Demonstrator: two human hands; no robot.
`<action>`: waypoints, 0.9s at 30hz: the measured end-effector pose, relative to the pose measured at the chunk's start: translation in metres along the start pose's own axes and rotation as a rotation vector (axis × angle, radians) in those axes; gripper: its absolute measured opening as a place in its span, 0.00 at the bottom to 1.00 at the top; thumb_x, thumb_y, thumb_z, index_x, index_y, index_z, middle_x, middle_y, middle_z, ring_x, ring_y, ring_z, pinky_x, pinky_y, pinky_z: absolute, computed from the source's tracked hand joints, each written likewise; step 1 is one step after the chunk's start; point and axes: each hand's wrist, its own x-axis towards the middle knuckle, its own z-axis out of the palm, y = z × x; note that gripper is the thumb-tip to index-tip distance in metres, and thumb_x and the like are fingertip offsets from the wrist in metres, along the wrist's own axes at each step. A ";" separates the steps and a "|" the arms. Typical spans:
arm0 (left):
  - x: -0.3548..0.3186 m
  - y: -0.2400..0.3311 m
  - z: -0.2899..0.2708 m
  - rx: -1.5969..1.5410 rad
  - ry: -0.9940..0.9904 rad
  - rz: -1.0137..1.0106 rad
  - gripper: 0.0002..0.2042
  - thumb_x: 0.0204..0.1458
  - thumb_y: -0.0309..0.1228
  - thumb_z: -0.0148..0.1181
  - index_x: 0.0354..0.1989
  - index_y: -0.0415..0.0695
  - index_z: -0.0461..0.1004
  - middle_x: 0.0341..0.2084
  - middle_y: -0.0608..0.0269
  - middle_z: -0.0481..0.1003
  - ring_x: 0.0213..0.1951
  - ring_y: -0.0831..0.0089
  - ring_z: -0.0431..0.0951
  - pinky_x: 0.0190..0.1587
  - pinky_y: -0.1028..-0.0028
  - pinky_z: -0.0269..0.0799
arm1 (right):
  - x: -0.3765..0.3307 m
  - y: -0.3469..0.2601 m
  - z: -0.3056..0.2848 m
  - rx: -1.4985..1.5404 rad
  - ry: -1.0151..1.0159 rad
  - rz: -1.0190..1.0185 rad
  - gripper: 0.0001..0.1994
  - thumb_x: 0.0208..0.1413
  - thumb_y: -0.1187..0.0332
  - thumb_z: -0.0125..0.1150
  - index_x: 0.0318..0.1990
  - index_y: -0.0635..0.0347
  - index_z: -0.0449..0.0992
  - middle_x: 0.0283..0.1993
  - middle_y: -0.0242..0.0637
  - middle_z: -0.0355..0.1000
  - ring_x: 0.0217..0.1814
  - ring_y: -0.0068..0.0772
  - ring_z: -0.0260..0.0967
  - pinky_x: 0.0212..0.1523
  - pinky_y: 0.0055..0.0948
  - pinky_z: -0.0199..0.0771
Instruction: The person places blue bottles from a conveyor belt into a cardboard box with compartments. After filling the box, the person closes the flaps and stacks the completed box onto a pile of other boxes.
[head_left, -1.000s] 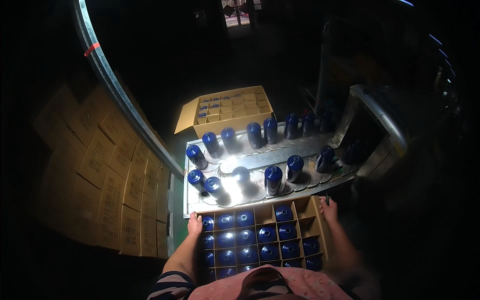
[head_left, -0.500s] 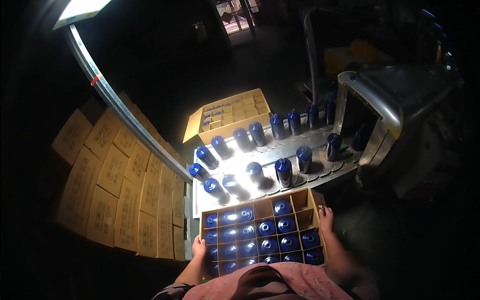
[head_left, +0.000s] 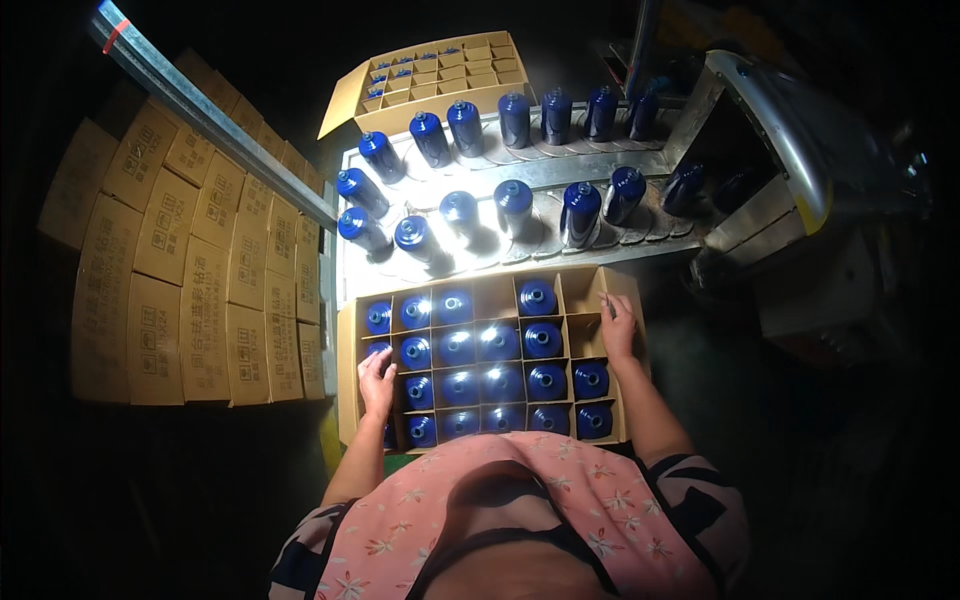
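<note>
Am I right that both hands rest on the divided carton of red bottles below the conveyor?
Not quite: the bottles are blue, not red, as the head view shows. The left hand and right hand do rest on the divided carton below the conveyor.

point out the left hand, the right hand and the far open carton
left hand [head_left: 377, 377], head view, back of the hand
right hand [head_left: 617, 325], head view, back of the hand
far open carton [head_left: 452, 113], head view, front wall
</note>
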 end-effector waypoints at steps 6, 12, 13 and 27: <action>0.017 0.009 0.004 0.045 0.142 0.107 0.22 0.46 0.27 0.68 0.53 0.54 0.76 0.43 0.53 0.71 0.47 0.56 0.71 0.52 0.61 0.68 | 0.005 -0.012 0.010 -0.001 0.051 -0.065 0.10 0.52 0.77 0.59 0.41 0.57 0.80 0.39 0.38 0.72 0.42 0.39 0.72 0.45 0.31 0.71; 0.009 0.016 -0.003 0.193 0.121 0.211 0.21 0.45 0.29 0.68 0.51 0.53 0.77 0.49 0.58 0.73 0.54 0.60 0.68 0.60 0.60 0.59 | 0.003 -0.010 0.007 -0.009 0.037 -0.057 0.08 0.54 0.75 0.58 0.41 0.59 0.80 0.36 0.38 0.71 0.41 0.39 0.70 0.44 0.29 0.69; 0.008 0.015 -0.003 0.194 0.123 0.218 0.21 0.46 0.29 0.67 0.51 0.53 0.77 0.50 0.59 0.73 0.55 0.60 0.68 0.61 0.60 0.58 | 0.002 -0.008 0.006 0.008 0.029 -0.095 0.08 0.55 0.75 0.58 0.41 0.59 0.80 0.36 0.39 0.70 0.40 0.38 0.70 0.44 0.29 0.68; 0.048 0.017 0.026 0.021 0.169 0.158 0.20 0.47 0.27 0.66 0.52 0.50 0.73 0.38 0.60 0.78 0.43 0.61 0.76 0.51 0.64 0.67 | 0.207 -0.069 0.055 0.356 -0.130 -0.047 0.22 0.54 0.66 0.66 0.58 0.51 0.72 0.36 0.34 0.74 0.31 0.19 0.67 0.27 0.21 0.68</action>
